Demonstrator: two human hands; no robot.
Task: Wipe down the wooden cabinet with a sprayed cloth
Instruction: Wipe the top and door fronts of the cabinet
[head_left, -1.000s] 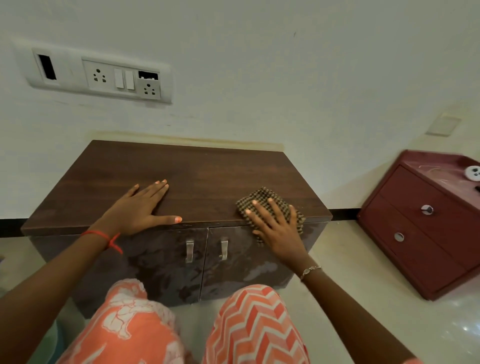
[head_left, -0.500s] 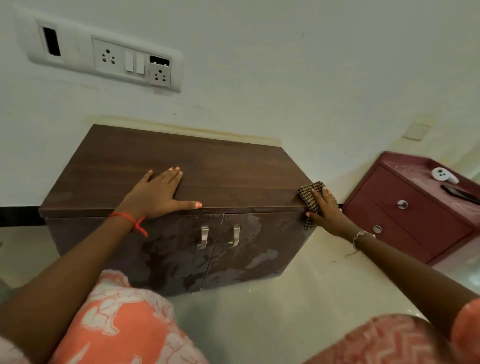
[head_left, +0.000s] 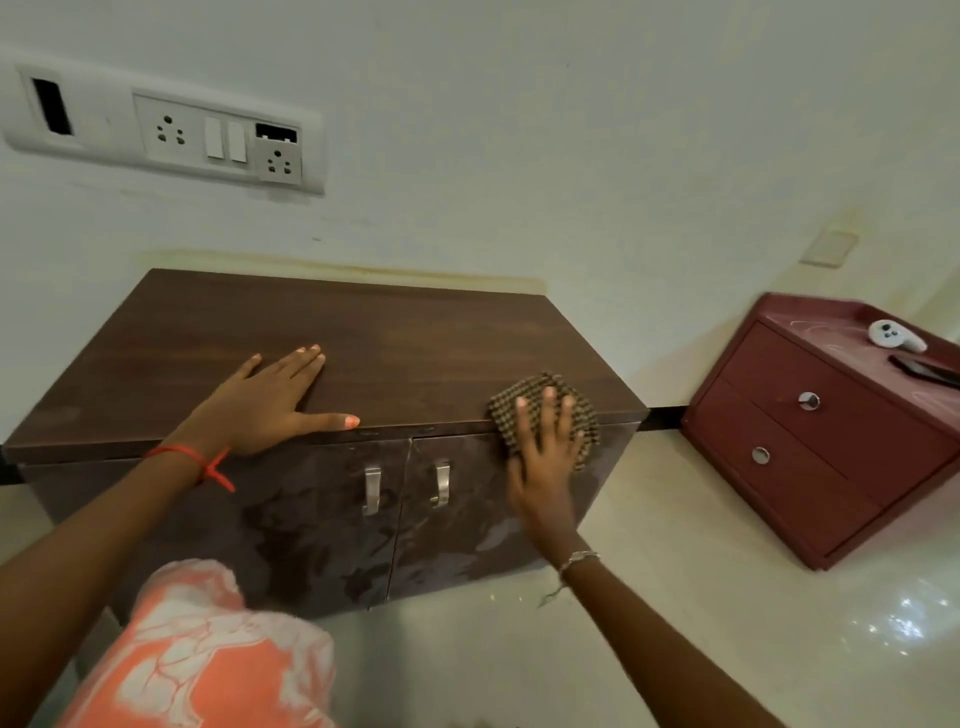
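A low dark wooden cabinet (head_left: 415, 343) with two doors and metal handles stands against the wall. My left hand (head_left: 270, 405) rests flat on its top near the front edge, fingers straight. A brown checked cloth (head_left: 524, 397) is draped over the front right edge of the top. My right hand (head_left: 543, 457) presses on the cloth with fingers spread and straight, covering most of its lower part. The door fronts show wet streaks.
A red two-drawer chest (head_left: 821, 447) stands on the floor to the right, with a white controller (head_left: 893, 335) and a dark phone (head_left: 924, 370) on top. A socket panel (head_left: 166, 135) is on the wall above. My orange-clad knee (head_left: 208, 649) is low in front.
My right hand has slid the cloth from the cabinet's right corner back left along the front edge. The left hand has stayed flat on the top.
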